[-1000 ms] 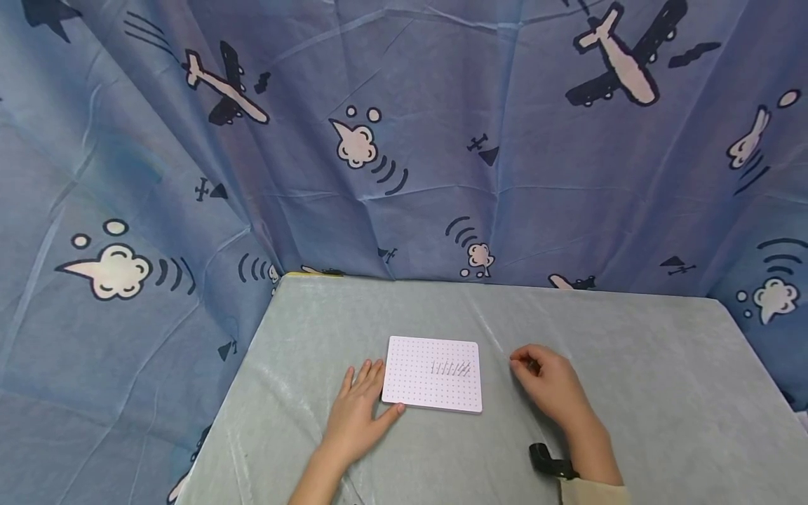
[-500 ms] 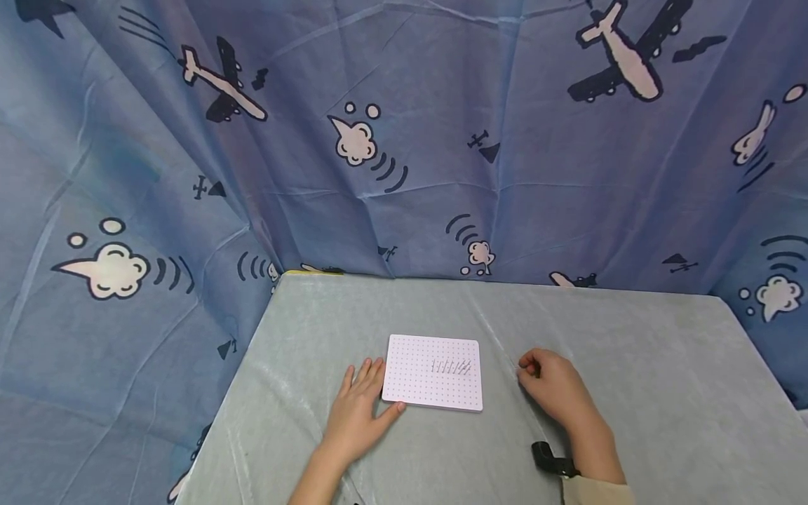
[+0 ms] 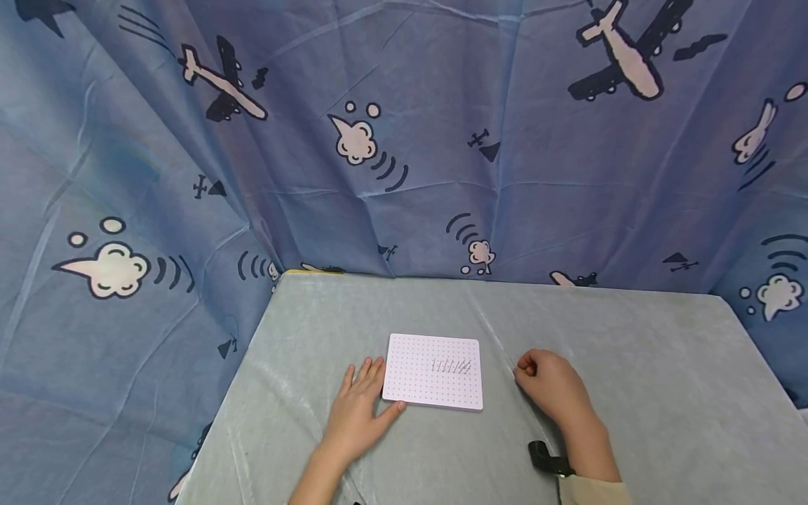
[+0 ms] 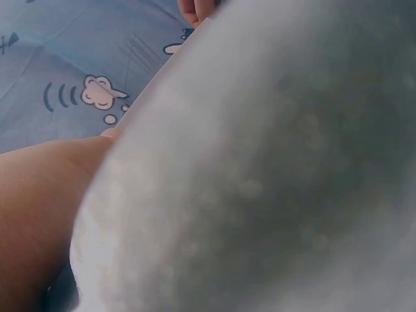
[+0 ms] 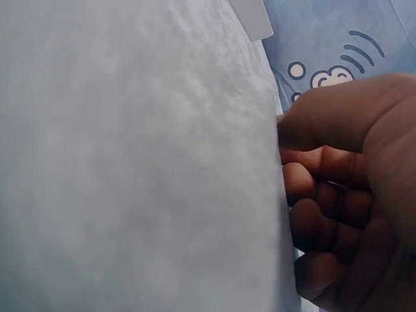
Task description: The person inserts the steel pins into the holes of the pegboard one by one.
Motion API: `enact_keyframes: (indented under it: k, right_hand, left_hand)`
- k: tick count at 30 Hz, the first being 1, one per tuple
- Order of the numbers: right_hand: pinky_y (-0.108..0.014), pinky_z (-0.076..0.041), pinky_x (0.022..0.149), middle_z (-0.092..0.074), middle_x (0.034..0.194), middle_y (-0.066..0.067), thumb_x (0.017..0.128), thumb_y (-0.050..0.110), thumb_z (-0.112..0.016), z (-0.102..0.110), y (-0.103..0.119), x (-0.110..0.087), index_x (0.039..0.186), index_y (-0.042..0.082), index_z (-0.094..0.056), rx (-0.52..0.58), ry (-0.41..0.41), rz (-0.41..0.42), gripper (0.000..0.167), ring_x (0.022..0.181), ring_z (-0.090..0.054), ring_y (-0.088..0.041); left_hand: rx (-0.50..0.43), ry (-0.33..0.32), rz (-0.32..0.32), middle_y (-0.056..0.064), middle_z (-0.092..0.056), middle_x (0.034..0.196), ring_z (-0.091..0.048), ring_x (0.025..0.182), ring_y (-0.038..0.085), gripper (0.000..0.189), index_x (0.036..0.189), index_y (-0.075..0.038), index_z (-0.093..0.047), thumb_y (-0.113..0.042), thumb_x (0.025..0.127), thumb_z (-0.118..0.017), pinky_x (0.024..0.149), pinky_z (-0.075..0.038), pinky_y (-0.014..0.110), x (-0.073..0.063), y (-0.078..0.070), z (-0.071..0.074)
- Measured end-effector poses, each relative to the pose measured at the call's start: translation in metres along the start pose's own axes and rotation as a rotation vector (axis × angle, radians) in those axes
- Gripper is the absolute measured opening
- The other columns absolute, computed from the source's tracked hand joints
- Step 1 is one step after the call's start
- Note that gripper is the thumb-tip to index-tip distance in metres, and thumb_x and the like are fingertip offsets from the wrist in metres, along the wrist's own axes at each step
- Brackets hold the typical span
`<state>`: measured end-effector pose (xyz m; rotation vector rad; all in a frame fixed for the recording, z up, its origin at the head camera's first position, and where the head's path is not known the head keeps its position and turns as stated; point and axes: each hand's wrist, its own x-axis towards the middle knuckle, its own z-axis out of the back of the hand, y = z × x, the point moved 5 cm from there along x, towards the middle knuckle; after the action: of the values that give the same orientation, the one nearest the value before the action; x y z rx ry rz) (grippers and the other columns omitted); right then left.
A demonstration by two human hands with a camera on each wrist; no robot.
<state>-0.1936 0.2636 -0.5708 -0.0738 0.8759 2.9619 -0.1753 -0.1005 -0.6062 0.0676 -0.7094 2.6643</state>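
Note:
A white pegboard (image 3: 410,382) with rows of small holes lies flat on the cloth-covered table. Several thin metal pins (image 3: 451,366) stand in a row on its right half, some leaning. My left hand (image 3: 358,414) lies spread at the board's left side, fingertips at the left edge and thumb at the near edge. To the right of the board, my right hand (image 3: 550,382) is low over the cloth with its fingers curled and thumb close to the index finger. In the right wrist view the thumb and fingers (image 5: 309,224) show nothing between them; the tips are partly hidden by cloth.
Grey-green cloth (image 3: 663,365) covers the table. A blue curtain (image 3: 404,140) printed with planes and clouds hangs behind it and at both sides. A black wrist device (image 3: 548,459) sits by my right wrist, next to a beige sleeve (image 3: 593,489).
My right hand has drawn slightly right, away from the board, and then moved a touch back left. The left hand and the board stay in place.

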Motion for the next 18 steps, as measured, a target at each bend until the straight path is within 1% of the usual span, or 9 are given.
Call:
enact_keyframes:
  k: [3, 11, 18]
  right_hand:
    - [-0.037, -0.048, 0.064, -0.062, 0.08, -0.001, 0.095, 0.014, -0.072, 0.0, 0.0001, 0.0, 0.09, 0.008, -0.071, 0.003, -0.006, -0.008, 0.008, 0.072, -0.055, -0.019]
    - [-0.035, -0.042, 0.057, -0.059, 0.074, -0.001, 0.092, 0.013, -0.069, -0.0028, 0.0008, -0.0003, 0.085, 0.009, -0.068, -0.021, -0.006, -0.063, 0.008, 0.066, -0.054, -0.02]
    - [-0.034, -0.039, 0.051, -0.057, 0.069, -0.002, 0.088, 0.011, -0.067, -0.004, 0.0049, -0.002, 0.077, 0.011, -0.063, -0.046, -0.021, -0.059, 0.012, 0.059, -0.052, -0.02]
  left_hand:
    - [0.002, 0.001, -0.002, 0.01, -0.042, 0.171, -0.029, 0.164, 0.026, 0.088, 0.164, -0.004, -0.048, -0.065, 0.103, -0.065, 0.137, -0.009, 0.05, 0.0002, 0.0002, -0.0001]
    - [0.008, 0.003, -0.001, 0.009, -0.043, 0.171, -0.029, 0.164, 0.026, 0.089, 0.165, -0.005, -0.047, -0.066, 0.103, -0.064, 0.137, -0.009, 0.05, 0.0006, 0.0004, -0.0001]
    - [0.013, 0.003, 0.001, 0.008, -0.043, 0.171, -0.029, 0.164, 0.025, 0.088, 0.165, -0.005, -0.048, -0.066, 0.103, -0.064, 0.137, -0.01, 0.05, -0.0002, 0.0002, -0.0002]
